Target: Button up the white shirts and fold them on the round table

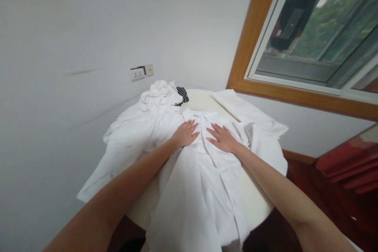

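Observation:
A white button-up shirt (203,181) lies front up on a round cream table (203,98), its collar toward the wall and its lower part hanging over the near edge. My left hand (186,133) rests flat on the shirt's chest, left of the button strip, fingers spread. On the other side of the strip, my right hand (222,138) lies flat with its fingers apart. Neither hand grips anything. The sleeves spread out to both sides, and the fabric is loosely wrinkled.
A heap of white clothes (132,122) covers the table's left side, with a black striped cloth (182,95) beside it. A folded white garment (245,108) lies at the back right. Behind are a wall socket (137,73) and a wood-framed window (307,90); a red curtain (351,157) hangs right.

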Action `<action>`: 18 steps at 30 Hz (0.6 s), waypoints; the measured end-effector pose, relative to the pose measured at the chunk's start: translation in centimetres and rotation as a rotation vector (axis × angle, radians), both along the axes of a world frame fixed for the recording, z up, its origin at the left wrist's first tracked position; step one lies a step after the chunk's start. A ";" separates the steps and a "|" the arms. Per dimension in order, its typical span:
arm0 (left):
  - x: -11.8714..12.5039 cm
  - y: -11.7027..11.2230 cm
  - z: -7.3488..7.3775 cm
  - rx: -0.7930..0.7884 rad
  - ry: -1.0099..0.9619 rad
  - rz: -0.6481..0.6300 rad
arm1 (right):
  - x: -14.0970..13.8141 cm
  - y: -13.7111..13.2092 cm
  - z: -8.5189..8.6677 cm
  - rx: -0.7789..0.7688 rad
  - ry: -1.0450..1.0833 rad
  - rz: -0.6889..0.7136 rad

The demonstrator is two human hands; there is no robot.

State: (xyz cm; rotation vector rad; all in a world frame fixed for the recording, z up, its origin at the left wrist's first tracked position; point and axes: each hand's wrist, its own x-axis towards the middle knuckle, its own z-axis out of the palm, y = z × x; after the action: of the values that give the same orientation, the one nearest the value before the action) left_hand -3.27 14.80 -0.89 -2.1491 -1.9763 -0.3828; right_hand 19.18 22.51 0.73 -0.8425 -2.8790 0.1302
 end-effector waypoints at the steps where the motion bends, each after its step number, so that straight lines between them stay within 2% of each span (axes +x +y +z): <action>1: 0.0 -0.2 0.0 -0.003 -0.005 -0.007 | 0.1 -0.1 0.2 0.001 0.000 0.003; 4: 0.1 -0.2 0.6 -0.006 -0.016 -0.007 | -0.2 0.0 0.9 0.019 0.015 -0.014; 6: 0.3 0.4 1.7 -0.008 -0.018 0.011 | -1.3 0.4 1.7 0.039 0.045 -0.059; 11: 1.5 3.6 4.6 0.010 -0.041 0.211 | -6.3 2.2 3.3 0.039 0.165 -0.246; 14: 2.0 5.1 4.4 0.049 -0.091 0.303 | -9.1 3.0 2.8 0.004 0.235 -0.342; 18: 1.6 5.9 2.5 0.075 -0.126 0.356 | -10.5 3.6 1.4 0.007 0.226 -0.390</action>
State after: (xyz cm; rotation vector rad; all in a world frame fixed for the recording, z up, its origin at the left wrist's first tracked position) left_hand -1.70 20.73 1.65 -1.7180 -2.3152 -0.5305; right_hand 8.68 26.09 2.12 -1.2764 -2.4538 0.1597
